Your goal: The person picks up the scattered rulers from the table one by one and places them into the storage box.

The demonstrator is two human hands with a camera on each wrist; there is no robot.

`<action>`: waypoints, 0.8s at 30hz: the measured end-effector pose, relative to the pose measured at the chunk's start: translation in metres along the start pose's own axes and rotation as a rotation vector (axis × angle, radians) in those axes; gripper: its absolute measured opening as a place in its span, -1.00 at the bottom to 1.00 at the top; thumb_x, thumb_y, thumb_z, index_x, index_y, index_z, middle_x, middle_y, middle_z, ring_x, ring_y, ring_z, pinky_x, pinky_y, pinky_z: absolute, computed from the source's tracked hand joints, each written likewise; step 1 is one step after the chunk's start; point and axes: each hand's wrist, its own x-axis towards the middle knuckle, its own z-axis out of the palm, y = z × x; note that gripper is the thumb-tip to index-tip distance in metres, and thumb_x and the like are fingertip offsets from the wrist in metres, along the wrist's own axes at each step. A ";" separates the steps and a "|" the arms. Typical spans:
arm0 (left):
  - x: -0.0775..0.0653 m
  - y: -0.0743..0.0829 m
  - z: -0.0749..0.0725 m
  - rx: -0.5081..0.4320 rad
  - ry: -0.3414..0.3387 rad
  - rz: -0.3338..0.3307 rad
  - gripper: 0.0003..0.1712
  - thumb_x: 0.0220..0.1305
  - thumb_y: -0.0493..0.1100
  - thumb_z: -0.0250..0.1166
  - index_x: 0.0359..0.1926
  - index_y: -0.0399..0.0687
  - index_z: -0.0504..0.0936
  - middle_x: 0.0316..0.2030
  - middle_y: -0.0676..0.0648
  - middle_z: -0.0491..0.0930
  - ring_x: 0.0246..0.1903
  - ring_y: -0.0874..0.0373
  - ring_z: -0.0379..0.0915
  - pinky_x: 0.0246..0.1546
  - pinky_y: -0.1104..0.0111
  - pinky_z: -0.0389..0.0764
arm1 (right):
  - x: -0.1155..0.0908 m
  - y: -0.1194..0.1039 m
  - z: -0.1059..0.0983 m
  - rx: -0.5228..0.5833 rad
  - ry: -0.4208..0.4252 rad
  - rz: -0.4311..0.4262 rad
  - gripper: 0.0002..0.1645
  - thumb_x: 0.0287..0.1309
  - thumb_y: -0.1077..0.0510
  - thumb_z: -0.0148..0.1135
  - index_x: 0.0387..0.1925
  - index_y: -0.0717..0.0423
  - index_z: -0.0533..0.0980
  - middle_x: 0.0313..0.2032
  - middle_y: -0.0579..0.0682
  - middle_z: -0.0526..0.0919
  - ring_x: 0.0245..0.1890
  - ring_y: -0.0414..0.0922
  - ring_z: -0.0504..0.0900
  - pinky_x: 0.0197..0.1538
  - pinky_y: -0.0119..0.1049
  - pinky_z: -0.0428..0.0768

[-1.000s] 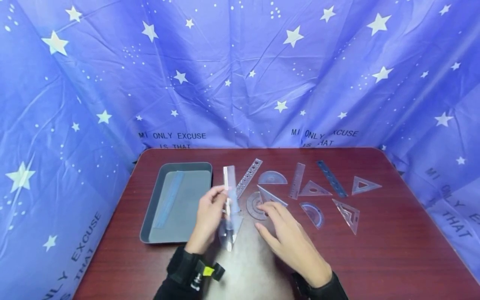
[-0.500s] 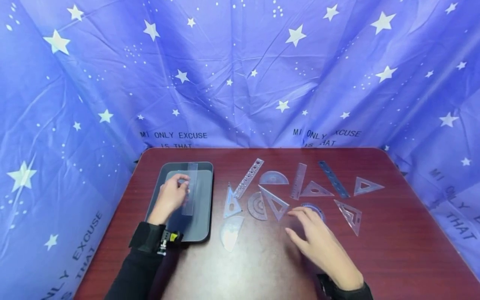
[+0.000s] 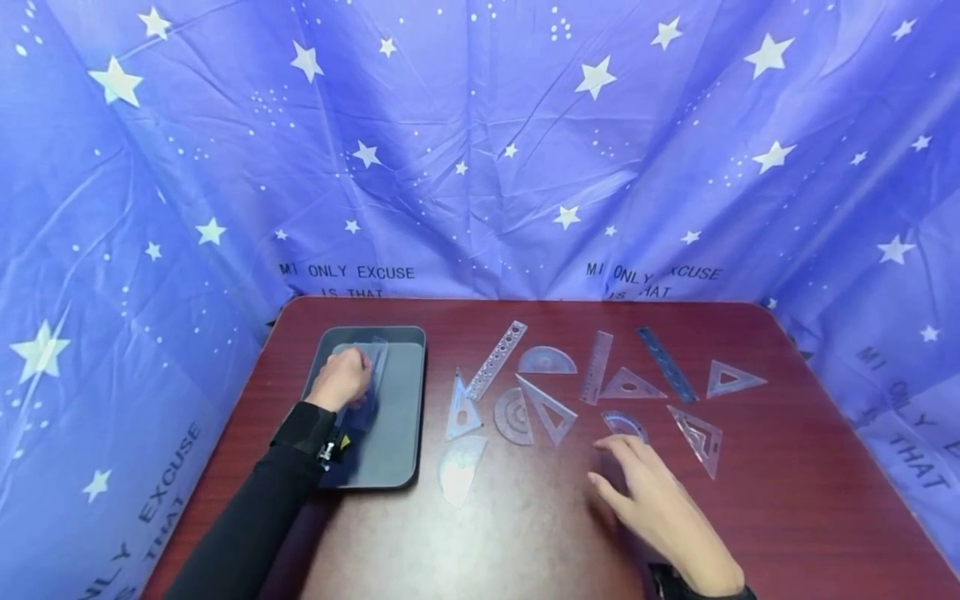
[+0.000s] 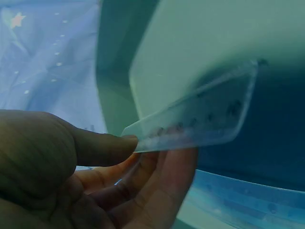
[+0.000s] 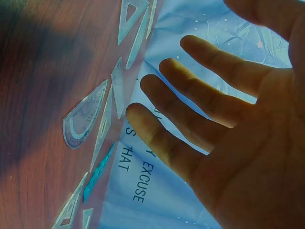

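Observation:
My left hand (image 3: 341,379) is over the grey tray (image 3: 405,417) and pinches a clear plastic ruler (image 4: 205,112) between thumb and fingers. In the left wrist view the ruler slants above the tray floor, with one end near or touching it; which, I cannot tell. Beneath my fingers a bluish ruler (image 4: 257,198) lies in the tray. My right hand (image 3: 663,508) hovers over the table with its fingers loosely extended and nothing in its grasp. Closest to it is a protractor with blue markings (image 3: 624,425), partly hidden by the fingertips in the head view.
Between the hands lie a set square (image 3: 462,408), two protractors (image 3: 514,417) (image 3: 462,468), and a ruler with holes (image 3: 497,360). Farther right are a dark blue ruler (image 3: 667,364) and several clear set squares (image 3: 697,437). A starry curtain (image 3: 480,167) stands behind the table.
My left hand has carried the clear ruler from mid-table leftward over the tray and lowered it there. My right hand has drifted right and toward the near edge, still holding nothing.

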 end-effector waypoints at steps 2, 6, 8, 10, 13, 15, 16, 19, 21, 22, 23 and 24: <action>0.003 -0.003 0.002 0.004 -0.001 0.014 -0.60 0.46 -0.34 -0.07 -0.57 -0.04 0.41 -0.68 -0.12 0.62 -0.67 0.07 0.65 -0.52 0.23 0.69 | -0.001 0.000 0.001 0.003 0.000 -0.001 -0.59 0.17 0.18 0.58 0.04 0.14 0.67 -0.01 0.02 0.72 0.09 0.01 0.71 0.13 0.07 0.69; 0.005 -0.005 0.004 0.032 0.005 0.029 -0.54 0.31 -0.40 -0.05 -0.74 -0.02 0.32 -0.70 -0.15 0.59 -0.71 0.05 0.64 -0.55 0.22 0.68 | -0.002 0.002 0.002 0.000 0.004 0.003 -0.59 0.16 0.18 0.58 0.04 0.13 0.67 0.00 0.01 0.72 0.10 0.01 0.71 0.14 0.07 0.69; 0.009 -0.012 0.009 0.062 0.041 0.051 -0.59 0.23 -0.38 0.00 -0.74 -0.04 0.40 -0.68 -0.17 0.60 -0.72 0.02 0.62 -0.55 0.19 0.65 | -0.003 0.003 0.002 -0.002 0.003 0.008 -0.59 0.17 0.18 0.58 0.04 0.12 0.67 0.00 0.00 0.73 0.11 0.00 0.71 0.14 0.07 0.69; 0.008 -0.011 0.010 0.098 0.086 0.070 -0.66 0.21 -0.38 0.04 -0.69 -0.13 0.50 -0.53 -0.28 0.68 -0.61 -0.11 0.69 -0.46 0.08 0.71 | -0.003 0.003 0.002 0.001 0.005 0.008 -0.59 0.18 0.18 0.57 0.04 0.13 0.67 0.00 0.01 0.73 0.11 0.01 0.71 0.15 0.08 0.68; 0.006 -0.010 0.012 0.139 0.153 0.100 -0.77 0.20 -0.38 0.07 -0.51 -0.31 0.62 -0.26 -0.49 0.72 -0.34 -0.38 0.74 -0.31 -0.15 0.74 | -0.003 0.005 0.002 0.000 0.011 0.010 -0.59 0.18 0.18 0.57 0.05 0.14 0.67 0.02 0.03 0.73 0.13 0.04 0.71 0.17 0.10 0.68; 0.000 -0.003 0.010 0.163 0.177 0.100 -0.78 0.20 -0.39 0.08 -0.40 -0.42 0.65 -0.09 -0.59 0.68 -0.17 -0.53 0.70 -0.21 -0.29 0.72 | -0.003 0.006 0.002 -0.002 0.014 0.009 -0.59 0.18 0.18 0.57 0.05 0.14 0.67 0.03 0.04 0.73 0.14 0.05 0.71 0.17 0.11 0.67; -0.001 -0.002 0.011 0.169 0.188 0.103 -0.79 0.21 -0.39 0.09 -0.36 -0.44 0.65 -0.07 -0.60 0.68 -0.13 -0.55 0.69 -0.20 -0.32 0.71 | -0.003 0.006 0.002 -0.002 0.016 0.008 -0.59 0.18 0.18 0.57 0.05 0.14 0.67 0.03 0.04 0.73 0.14 0.05 0.71 0.17 0.11 0.67; -0.002 0.000 0.012 0.185 0.198 0.099 -0.80 0.20 -0.38 0.13 -0.34 -0.44 0.67 -0.06 -0.59 0.69 -0.11 -0.55 0.69 -0.20 -0.33 0.71 | -0.002 0.006 0.002 -0.001 0.020 0.002 -0.59 0.18 0.19 0.57 0.05 0.15 0.67 0.02 0.05 0.73 0.13 0.05 0.71 0.17 0.11 0.67; -0.002 0.001 0.012 0.192 0.197 0.095 -0.82 0.19 -0.38 0.16 -0.34 -0.42 0.68 -0.07 -0.57 0.70 -0.11 -0.53 0.69 -0.21 -0.33 0.71 | -0.001 0.006 0.001 -0.002 0.024 -0.001 -0.59 0.18 0.19 0.57 0.05 0.15 0.67 0.02 0.05 0.73 0.13 0.05 0.71 0.17 0.11 0.68; -0.001 0.001 0.013 0.193 0.194 0.091 -0.82 0.19 -0.37 0.17 -0.34 -0.41 0.68 -0.07 -0.56 0.71 -0.10 -0.52 0.70 -0.21 -0.33 0.71 | -0.001 0.007 0.001 0.002 0.024 0.000 -0.59 0.17 0.20 0.57 0.05 0.15 0.67 0.02 0.05 0.73 0.13 0.05 0.72 0.17 0.11 0.68; -0.001 0.001 0.013 0.195 0.190 0.085 -0.83 0.20 -0.35 0.19 -0.34 -0.40 0.68 -0.06 -0.55 0.71 -0.10 -0.51 0.70 -0.20 -0.33 0.70 | 0.000 0.007 0.001 0.002 0.024 0.000 -0.59 0.17 0.20 0.57 0.05 0.15 0.67 0.02 0.05 0.73 0.13 0.05 0.72 0.18 0.11 0.68; 0.000 0.001 0.013 0.196 0.186 0.080 -0.84 0.21 -0.33 0.21 -0.36 -0.37 0.67 -0.07 -0.54 0.72 -0.10 -0.50 0.70 -0.20 -0.34 0.70 | 0.000 0.007 0.001 0.004 0.024 0.001 -0.59 0.18 0.20 0.57 0.05 0.15 0.67 0.01 0.05 0.73 0.13 0.05 0.72 0.17 0.11 0.68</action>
